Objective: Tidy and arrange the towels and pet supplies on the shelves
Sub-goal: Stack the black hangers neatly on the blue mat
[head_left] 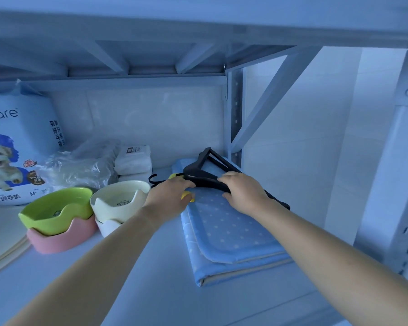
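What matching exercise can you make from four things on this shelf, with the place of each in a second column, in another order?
Things:
1. green bowl
2. black hangers
3. bag with a dog picture
4. white packs

Places:
A. far left of the shelf
B. stacked in a pink bowl
C. on the blue mat, gripped by the left hand and the right hand
D. at the back, behind the cream bowl

Pairs: 1-B, 2-C, 3-A, 4-D.
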`<state>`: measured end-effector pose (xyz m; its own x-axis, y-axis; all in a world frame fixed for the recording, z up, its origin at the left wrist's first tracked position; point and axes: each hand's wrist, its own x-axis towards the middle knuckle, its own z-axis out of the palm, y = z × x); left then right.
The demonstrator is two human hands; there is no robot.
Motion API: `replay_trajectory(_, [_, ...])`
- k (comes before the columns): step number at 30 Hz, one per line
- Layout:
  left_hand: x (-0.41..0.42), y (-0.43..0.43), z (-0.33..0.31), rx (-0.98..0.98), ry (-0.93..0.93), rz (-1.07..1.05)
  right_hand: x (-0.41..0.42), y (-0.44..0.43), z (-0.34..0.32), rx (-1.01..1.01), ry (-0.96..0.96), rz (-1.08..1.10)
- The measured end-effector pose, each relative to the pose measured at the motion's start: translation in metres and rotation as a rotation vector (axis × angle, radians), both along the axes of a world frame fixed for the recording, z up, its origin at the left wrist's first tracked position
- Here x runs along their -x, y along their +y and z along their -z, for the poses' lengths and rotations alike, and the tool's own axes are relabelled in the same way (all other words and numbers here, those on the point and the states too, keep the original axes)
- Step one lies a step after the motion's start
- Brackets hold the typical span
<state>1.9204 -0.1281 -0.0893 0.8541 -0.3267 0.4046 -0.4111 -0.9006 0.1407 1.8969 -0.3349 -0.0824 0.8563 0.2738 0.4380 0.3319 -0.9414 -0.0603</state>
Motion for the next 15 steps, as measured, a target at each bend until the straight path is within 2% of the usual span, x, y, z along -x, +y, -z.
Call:
replay_trajectory(11, [0.024,-0.025,-0.001,0.056,0.036,-0.042,0.027,-0.032,-0.001,-0.013,0.03,0.046])
replay_trajectory(15, [0.025,-0.037,0.002,-0.039,0.09,-0.031,0.025,-0.034,0.004,0.015,0.046,0.035])
